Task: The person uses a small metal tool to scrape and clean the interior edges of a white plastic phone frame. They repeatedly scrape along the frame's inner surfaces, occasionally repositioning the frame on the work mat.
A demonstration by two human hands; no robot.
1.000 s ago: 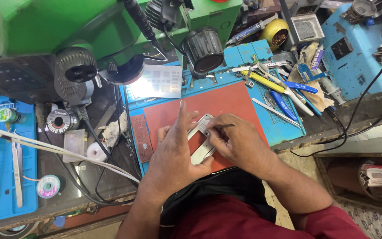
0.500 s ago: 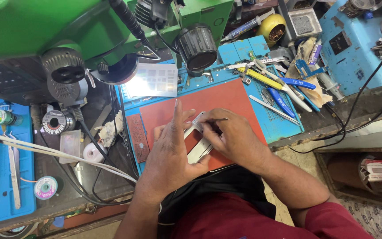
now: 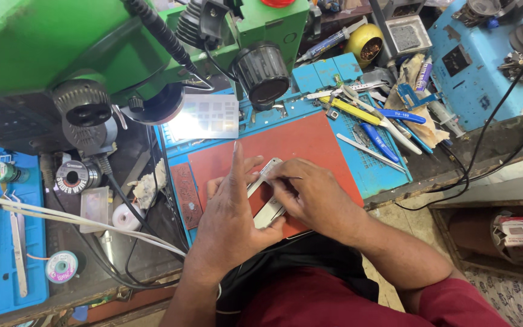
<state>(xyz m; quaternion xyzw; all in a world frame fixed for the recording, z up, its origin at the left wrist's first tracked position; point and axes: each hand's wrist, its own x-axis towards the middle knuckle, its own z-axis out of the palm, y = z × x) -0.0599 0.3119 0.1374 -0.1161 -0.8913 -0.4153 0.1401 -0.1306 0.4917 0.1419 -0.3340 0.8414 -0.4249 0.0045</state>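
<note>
Your left hand (image 3: 231,212) steadies the small metal phone frame (image 3: 267,209) at the near edge of the red mat (image 3: 316,142); your right hand (image 3: 310,194) pinches a thin tool. The frame looks light, stiff, fragile: hold its edges.

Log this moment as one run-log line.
left hand: steadying flat silver metal part | right hand: thin tool on it | surface: red rubber mat
</note>
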